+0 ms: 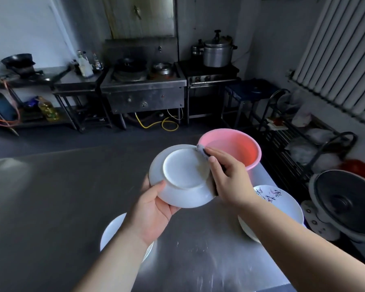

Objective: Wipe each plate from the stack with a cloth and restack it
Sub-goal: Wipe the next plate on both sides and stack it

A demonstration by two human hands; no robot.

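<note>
Above the steel table [51, 197] we see one white plate [181, 175] held up, underside facing us. Left hand [150, 209] grips its lower rim, thumb curled over the edge. Right hand [228, 180] pinches one cloth [203, 151] against the plate's right rim. On the table: one white plate lower left [112, 232], one stack of patterned plates at right [282, 203], count unclear, one pink basin [236, 147] behind.

Two bare, sleeveless forearms
</note>
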